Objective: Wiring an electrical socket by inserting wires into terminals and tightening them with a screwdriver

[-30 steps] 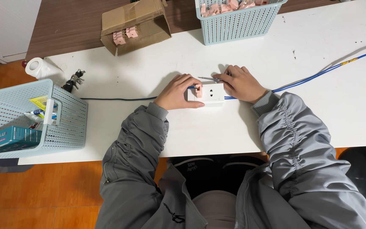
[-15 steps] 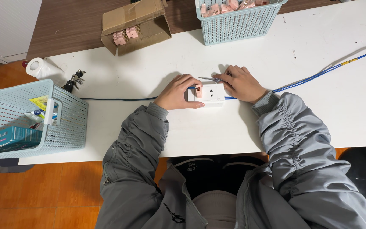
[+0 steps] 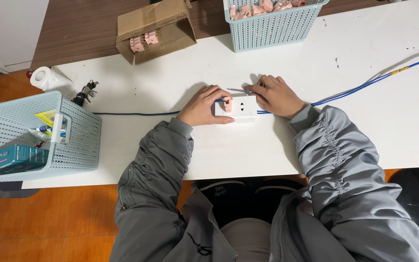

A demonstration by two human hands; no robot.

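Nothing has shifted: both hands stay on the white socket block [image 3: 238, 107].
Left hand [image 3: 203, 106] pinches its nine-o'clock end; right hand [image 3: 277, 95] pinches a thin tool [image 3: 241, 90]; rigid, light plastic, best held by its ends.

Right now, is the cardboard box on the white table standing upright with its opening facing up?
No: the cardboard box lies tipped on its side, its opening showing pink parts inside.

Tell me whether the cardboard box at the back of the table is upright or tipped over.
Tipped over. The cardboard box lies on its side, its open mouth facing the person, with pink parts showing inside the opening.
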